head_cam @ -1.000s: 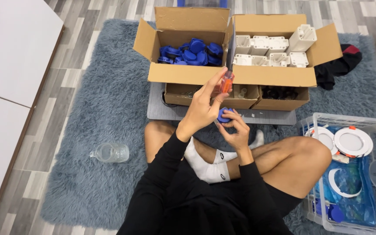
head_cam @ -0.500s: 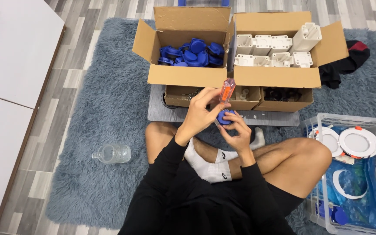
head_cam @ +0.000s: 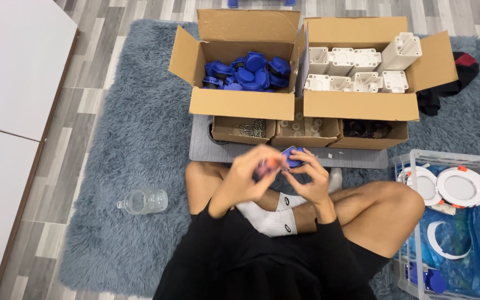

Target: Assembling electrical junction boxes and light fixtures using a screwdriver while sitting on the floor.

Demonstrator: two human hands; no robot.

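**Both hands meet over a small blue part above the lap**

Right between the two hands sits a small blue plastic part (head_cam: 291,156), held just above the crossed legs and in front of the row of low boxes. The right hand (head_cam: 309,172) curls its fingers around it from below and the side, gripping it. The left hand (head_cam: 250,168) is blurred with motion; its fingers are closed around a small orange piece (head_cam: 271,161) pressed close to the blue part, though whether the two touch cannot be told.

Just beyond the hands, three shallow cardboard trays (head_cam: 306,130) stand side by side on a grey mat (head_cam: 201,147), holding small hardware that is too fine to make out. Behind them, an open cardboard box (head_cam: 234,103) is filled with blue caps (head_cam: 248,71), and a second open box (head_cam: 362,105) beside it holds white plastic housings (head_cam: 356,69). To the person's right, a clear crate (head_cam: 412,278) contains round white light fittings (head_cam: 462,186). On the shaggy blue-grey rug (head_cam: 123,128) to the left, a clear glass jar (head_cam: 143,201) lies on its side.
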